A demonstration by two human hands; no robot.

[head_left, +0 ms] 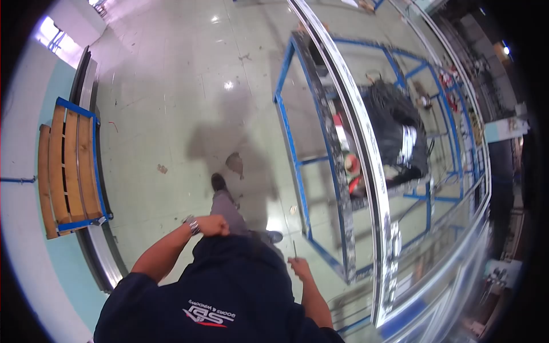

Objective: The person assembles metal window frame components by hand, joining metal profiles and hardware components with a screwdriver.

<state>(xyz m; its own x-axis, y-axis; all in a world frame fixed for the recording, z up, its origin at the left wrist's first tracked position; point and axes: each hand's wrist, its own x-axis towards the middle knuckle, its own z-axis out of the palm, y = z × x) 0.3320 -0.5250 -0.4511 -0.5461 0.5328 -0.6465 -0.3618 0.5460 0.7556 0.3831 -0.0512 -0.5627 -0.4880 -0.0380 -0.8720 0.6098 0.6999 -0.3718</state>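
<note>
My left hand (213, 225), with a metal-banded wristwatch (193, 224) on its wrist, is curled into a fist in front of my waist. It is close to the hem of my dark shirt (229, 274), and nothing shows in it. Lower on the right, my right hand (299, 268) is closed around a thin rod-like tool (294, 248). The tool points forward, away from my body; its exact kind is too small to tell.
A blue-framed workbench (297, 166) stands on my right, with long white metal profiles (357, 120) along it and a black bag (394, 123) on it. To my left, a wooden-slatted bench (71, 166) lines the wall. Debris (234, 164) lies on the tiled floor (171, 103).
</note>
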